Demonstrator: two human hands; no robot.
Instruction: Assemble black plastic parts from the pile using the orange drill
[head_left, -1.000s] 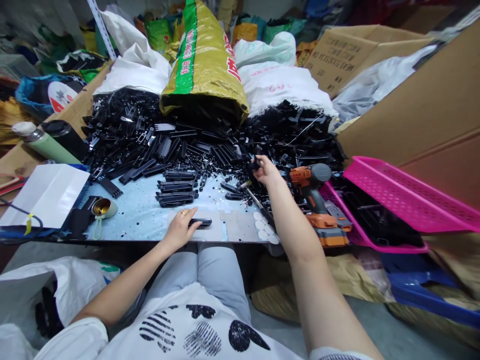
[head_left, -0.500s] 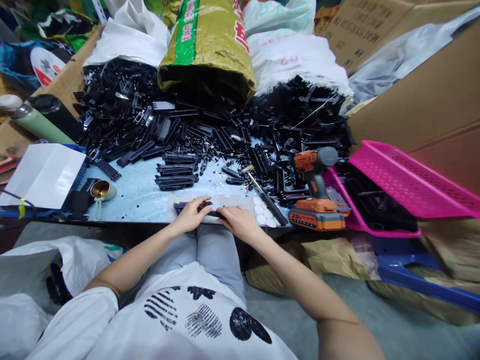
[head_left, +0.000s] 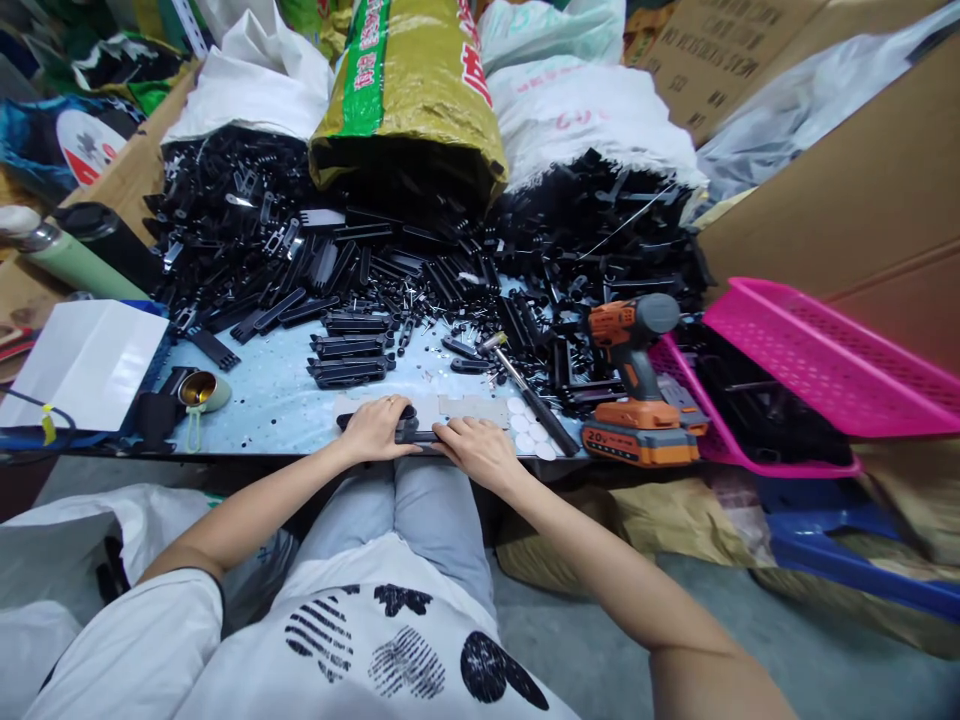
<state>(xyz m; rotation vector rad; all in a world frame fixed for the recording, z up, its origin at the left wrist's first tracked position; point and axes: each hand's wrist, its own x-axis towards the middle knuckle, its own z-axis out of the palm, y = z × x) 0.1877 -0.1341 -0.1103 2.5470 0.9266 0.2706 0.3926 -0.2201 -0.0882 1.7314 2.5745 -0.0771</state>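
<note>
Apparently "20V" drill point(head_left: 637, 375), fingers point(head_left: 456, 431) on black part point(head_left: 406, 428)

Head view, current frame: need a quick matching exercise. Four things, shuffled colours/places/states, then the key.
Column one
1. Drill
2. Left hand
3. Basket
4. Hammer

Column two
A. Bright pink, with dark contents
B. Its handle runs between the white discs and the power tool
C. Orange and grey
D. On a black piece at the near edge of the table

Pairs: 1-C, 2-D, 3-A, 4-B
</note>
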